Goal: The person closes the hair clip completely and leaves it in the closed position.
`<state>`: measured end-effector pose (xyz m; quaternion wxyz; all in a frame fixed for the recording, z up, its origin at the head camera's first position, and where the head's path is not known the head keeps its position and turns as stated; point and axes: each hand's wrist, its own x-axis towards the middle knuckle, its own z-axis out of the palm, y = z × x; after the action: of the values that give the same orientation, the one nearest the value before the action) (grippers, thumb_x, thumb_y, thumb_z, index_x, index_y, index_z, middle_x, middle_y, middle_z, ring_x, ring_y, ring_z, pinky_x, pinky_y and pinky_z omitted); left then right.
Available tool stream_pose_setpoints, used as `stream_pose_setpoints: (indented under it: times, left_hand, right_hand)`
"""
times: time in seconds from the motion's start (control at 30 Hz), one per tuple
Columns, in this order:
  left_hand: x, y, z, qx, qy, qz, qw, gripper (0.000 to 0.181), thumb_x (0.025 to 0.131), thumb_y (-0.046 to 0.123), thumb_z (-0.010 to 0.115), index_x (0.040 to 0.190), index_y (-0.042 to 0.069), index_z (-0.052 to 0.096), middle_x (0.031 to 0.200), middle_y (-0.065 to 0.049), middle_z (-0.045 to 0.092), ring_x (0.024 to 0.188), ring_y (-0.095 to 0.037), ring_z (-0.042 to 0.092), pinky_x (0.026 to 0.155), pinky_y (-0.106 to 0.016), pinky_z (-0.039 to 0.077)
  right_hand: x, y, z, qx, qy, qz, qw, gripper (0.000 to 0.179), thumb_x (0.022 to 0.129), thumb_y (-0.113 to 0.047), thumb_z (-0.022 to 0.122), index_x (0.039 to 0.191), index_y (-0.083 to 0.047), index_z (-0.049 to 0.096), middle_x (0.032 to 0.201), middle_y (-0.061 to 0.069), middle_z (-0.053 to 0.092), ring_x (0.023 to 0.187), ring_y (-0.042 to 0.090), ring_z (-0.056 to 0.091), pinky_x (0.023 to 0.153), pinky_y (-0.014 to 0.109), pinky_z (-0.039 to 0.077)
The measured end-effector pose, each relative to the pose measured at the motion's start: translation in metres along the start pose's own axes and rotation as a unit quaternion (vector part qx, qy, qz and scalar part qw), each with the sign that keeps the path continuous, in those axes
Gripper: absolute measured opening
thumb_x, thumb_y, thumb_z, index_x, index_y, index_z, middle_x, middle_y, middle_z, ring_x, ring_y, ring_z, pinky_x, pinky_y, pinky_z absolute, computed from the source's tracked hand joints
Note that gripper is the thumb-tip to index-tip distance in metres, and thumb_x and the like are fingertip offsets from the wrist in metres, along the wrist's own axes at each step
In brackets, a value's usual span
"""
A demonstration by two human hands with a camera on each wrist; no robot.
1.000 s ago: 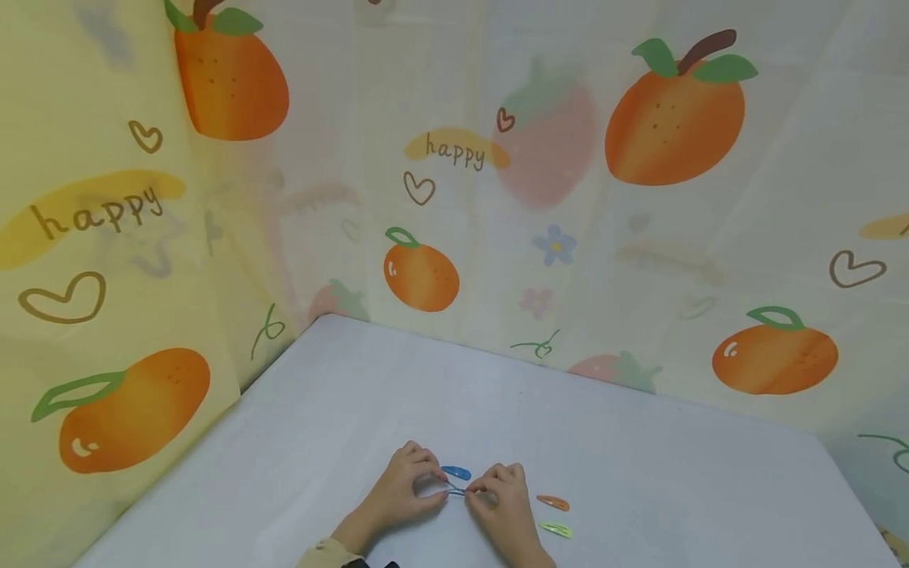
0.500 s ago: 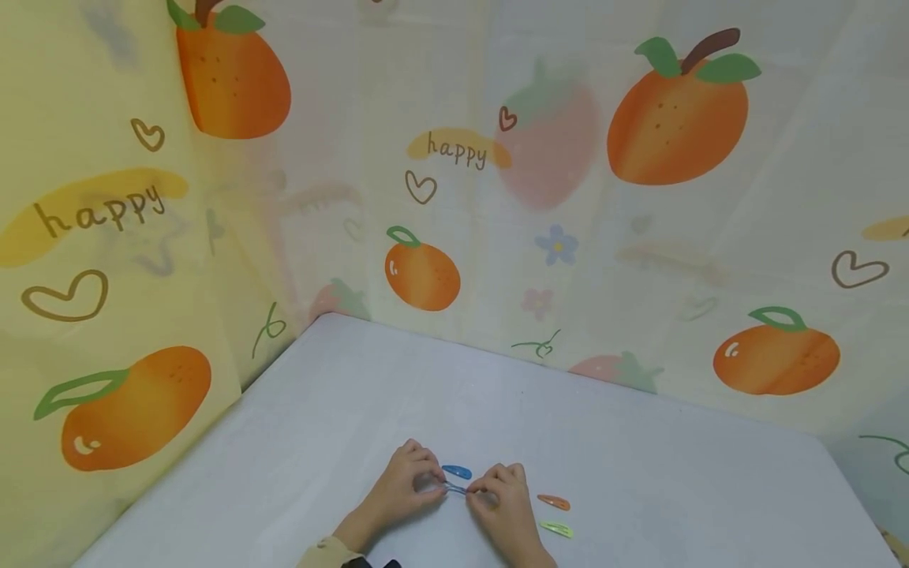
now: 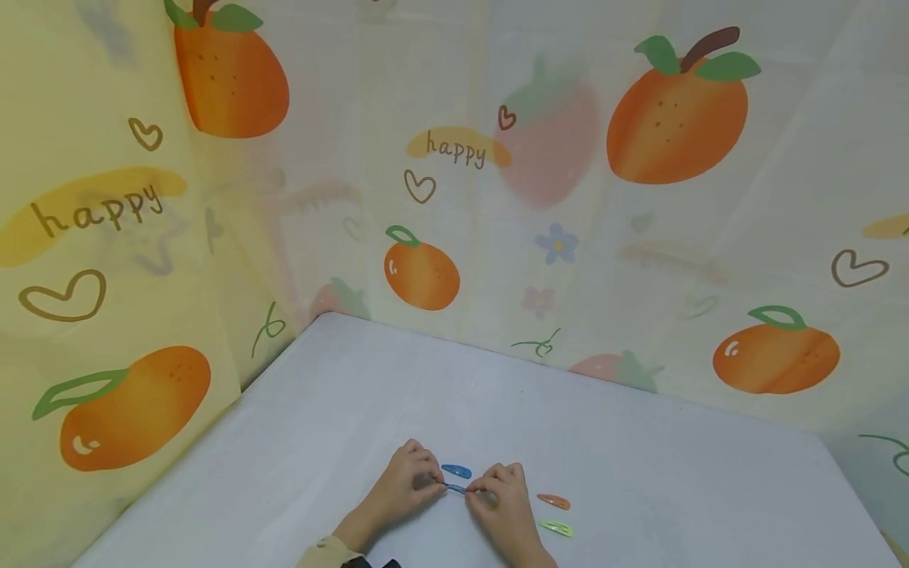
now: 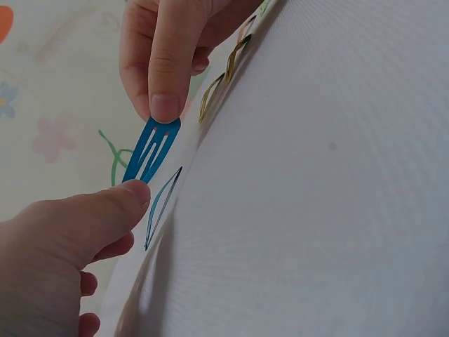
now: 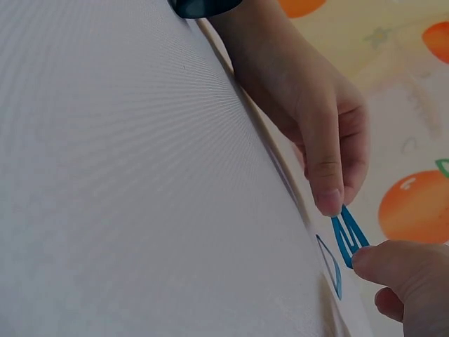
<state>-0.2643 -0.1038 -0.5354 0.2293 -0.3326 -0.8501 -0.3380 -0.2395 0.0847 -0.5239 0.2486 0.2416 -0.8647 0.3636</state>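
Between both hands, a blue snap hair clip with slots along its middle is held just over the table. The thumb and fingers of my left hand pinch its narrow end. My right hand pinches the wider end, and its thumb covers the tip in the left wrist view. In the head view the clip looks thin and nearly flat. A second blue hair clip lies just beyond it on the table.
To the right of my right hand lie an orange hair clip and a yellow-green hair clip. The white table meets fruit-printed curtains at the back and left.
The held clip's two spread arms have come together, so it now looks flat. My left fingers have tightened over its narrow end; both hands stay nearly in place.
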Motion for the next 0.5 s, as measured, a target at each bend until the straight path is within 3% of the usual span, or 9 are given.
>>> stream_pose_setpoints:
  times: [0.27, 0.5]
  left_hand:
    - [0.0010, -0.0003, -0.0001, -0.010, 0.003, 0.014, 0.9998, 0.006, 0.066, 0.028, 0.061, 0.064, 0.025, 0.056, 0.072, 0.018, 0.049, 0.070, -0.003, 0.035, 0.063, -0.023, 0.029]
    - [0.0025, 0.0029, -0.0010, -0.053, 0.007, 0.016, 0.9985, 0.006, 0.066, 0.024, 0.062, 0.066, 0.023, 0.056, 0.071, 0.015, 0.050, 0.070, -0.003, 0.035, 0.062, -0.019, 0.029]
  right_hand:
    - [-0.0010, 0.0004, 0.0003, 0.001, 0.001, 0.004, 1.0000, 0.013, 0.059, -0.016, 0.066, 0.063, -0.025, 0.058, 0.066, -0.017, 0.039, 0.067, 0.005, 0.027, 0.057, 0.020, 0.026]
    - [-0.0018, 0.0023, 0.0011, 0.010, -0.012, -0.006, 0.9999, 0.007, 0.065, -0.018, 0.062, 0.068, -0.023, 0.058, 0.070, -0.018, 0.040, 0.068, 0.005, 0.029, 0.057, 0.020, 0.028]
